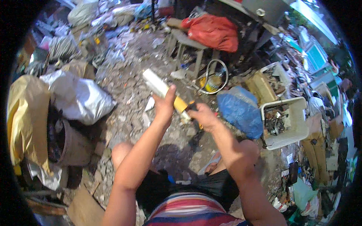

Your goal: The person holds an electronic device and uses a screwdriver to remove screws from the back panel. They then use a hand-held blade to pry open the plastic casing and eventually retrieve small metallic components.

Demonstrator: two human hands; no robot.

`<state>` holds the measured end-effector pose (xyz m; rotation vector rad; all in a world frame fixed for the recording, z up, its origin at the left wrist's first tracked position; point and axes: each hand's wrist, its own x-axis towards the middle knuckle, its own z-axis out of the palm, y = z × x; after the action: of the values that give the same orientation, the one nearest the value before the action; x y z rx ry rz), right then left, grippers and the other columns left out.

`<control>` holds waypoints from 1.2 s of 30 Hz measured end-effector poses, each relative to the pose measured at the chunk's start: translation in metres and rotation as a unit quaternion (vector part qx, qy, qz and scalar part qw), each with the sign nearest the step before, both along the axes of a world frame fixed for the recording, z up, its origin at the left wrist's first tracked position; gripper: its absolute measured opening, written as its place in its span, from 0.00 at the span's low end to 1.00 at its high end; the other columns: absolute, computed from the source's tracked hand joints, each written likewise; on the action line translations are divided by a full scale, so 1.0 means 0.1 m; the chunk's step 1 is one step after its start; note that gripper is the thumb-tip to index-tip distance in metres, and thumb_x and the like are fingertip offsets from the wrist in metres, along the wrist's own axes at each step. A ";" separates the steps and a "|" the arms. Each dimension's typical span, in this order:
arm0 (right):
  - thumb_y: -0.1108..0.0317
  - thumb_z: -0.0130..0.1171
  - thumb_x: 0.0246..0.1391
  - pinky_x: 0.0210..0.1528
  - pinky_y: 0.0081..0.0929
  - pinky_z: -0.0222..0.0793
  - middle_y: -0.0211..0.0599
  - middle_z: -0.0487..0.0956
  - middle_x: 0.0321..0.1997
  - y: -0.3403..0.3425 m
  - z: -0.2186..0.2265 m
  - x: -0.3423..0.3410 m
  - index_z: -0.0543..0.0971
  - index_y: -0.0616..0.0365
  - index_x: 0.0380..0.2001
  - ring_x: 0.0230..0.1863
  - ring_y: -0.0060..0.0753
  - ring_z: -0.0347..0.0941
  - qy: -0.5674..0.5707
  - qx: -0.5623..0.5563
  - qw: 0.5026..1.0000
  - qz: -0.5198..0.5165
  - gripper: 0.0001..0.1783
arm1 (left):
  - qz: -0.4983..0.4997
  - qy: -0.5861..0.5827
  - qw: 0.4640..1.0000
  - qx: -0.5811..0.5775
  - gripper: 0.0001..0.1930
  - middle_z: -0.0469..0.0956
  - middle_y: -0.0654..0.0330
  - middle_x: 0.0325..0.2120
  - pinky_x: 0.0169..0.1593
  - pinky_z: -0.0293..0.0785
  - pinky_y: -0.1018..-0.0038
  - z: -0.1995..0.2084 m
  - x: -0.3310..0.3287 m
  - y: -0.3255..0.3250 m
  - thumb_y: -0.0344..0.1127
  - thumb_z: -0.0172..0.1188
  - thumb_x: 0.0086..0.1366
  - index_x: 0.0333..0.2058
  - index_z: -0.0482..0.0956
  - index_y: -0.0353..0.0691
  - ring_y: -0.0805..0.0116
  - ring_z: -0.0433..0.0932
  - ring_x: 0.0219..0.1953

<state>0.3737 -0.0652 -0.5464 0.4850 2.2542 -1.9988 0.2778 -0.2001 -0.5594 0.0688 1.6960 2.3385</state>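
At frame centre, the left hand (164, 105) has fingers wrapped around a straight white-and-yellow bar (154, 80); the right hand (205, 116) curls its fingers around a black-and-orange tool (192, 106). Frame right: a rectangular cream bin (296, 123) contains dark scrap (275, 123).

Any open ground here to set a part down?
Roomiest: rubbly, litter-specked ground between the white sack, the stool and the left hand; not quite bare. Crowded: the right side, with the blue bag, cream bin and heaped scrap.
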 end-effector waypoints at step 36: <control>0.68 0.61 0.50 0.24 0.21 0.60 0.21 0.72 0.20 0.04 -0.02 0.00 0.80 0.60 0.29 0.21 0.15 0.65 0.033 0.004 0.999 0.003 0.06 | -0.013 0.051 0.999 -0.011 0.44 0.67 0.47 0.47 0.53 0.66 0.68 0.12 0.06 -0.02 0.55 0.60 0.61 0.59 0.50 0.25 0.62 0.69 0.48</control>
<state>0.3738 -0.0615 -0.5483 0.4183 2.2992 -2.0318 0.2834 -0.2024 -0.5479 0.2070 1.7557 2.3340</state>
